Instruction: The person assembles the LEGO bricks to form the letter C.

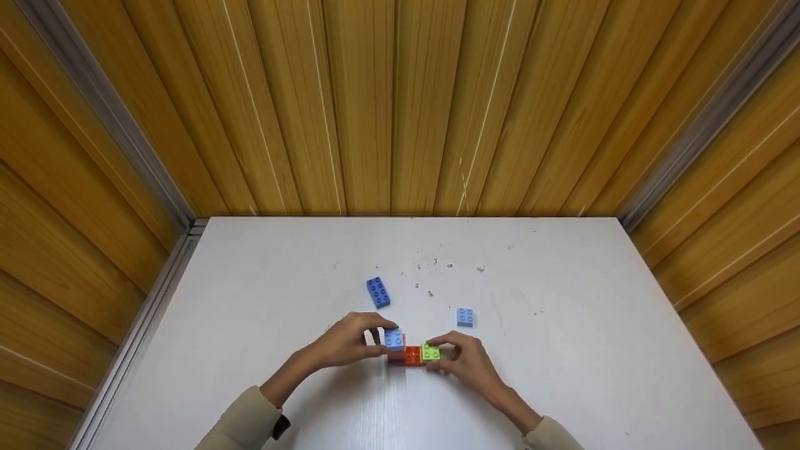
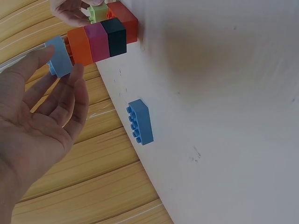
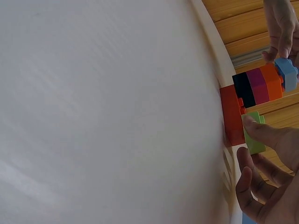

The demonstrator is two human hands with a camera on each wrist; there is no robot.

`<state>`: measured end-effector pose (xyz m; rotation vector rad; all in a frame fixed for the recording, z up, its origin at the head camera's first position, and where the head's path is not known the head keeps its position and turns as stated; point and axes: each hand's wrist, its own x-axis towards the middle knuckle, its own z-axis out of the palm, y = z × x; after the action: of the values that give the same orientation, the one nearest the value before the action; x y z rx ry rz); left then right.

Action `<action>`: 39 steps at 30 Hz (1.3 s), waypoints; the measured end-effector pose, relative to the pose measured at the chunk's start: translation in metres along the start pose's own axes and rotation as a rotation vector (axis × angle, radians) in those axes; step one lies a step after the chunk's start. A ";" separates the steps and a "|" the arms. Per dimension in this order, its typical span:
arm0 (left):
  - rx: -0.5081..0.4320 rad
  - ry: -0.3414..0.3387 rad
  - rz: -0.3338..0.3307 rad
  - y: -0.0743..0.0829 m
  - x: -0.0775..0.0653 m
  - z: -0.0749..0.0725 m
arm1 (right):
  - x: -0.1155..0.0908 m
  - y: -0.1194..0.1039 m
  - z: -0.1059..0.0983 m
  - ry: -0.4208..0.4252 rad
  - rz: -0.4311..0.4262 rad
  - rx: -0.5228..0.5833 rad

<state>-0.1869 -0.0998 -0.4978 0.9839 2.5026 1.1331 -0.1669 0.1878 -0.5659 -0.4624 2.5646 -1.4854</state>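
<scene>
My left hand point(image 1: 350, 337) pinches a light blue toy brick point(image 2: 60, 57) between thumb and fingers. That brick sits at the top of a stack, with some studs of the orange brick point(image 3: 271, 83) under it still showing. Below the orange come a magenta brick point(image 3: 257, 86) and a black brick point(image 3: 244, 89), the black one on one end of a long red brick point(image 3: 231, 116). At the red brick's other end is a light green brick point(image 1: 430, 352), which my right hand point(image 1: 465, 359) pinches. Red studs show between the stack and the green brick.
A dark blue long brick point(image 1: 378, 292) lies on the white table point(image 1: 281, 269) beyond my left hand. Another light blue brick point(image 1: 465, 317) stands beyond my right hand. Wood-patterned walls point(image 1: 400, 112) rise behind the table and at both sides.
</scene>
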 end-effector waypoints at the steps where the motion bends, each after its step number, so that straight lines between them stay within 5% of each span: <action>1: -0.002 0.000 0.001 0.000 0.000 0.001 | 0.000 0.000 0.000 0.001 0.003 -0.002; 29: -0.008 -0.027 -0.036 0.001 0.002 -0.002 | -0.001 0.000 0.000 0.007 -0.001 -0.010; 39: -0.022 0.009 0.005 -0.001 0.000 0.001 | -0.001 -0.002 0.001 0.012 0.014 -0.014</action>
<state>-0.1867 -0.0999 -0.4989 0.9825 2.4905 1.1658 -0.1652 0.1869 -0.5650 -0.4378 2.5839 -1.4711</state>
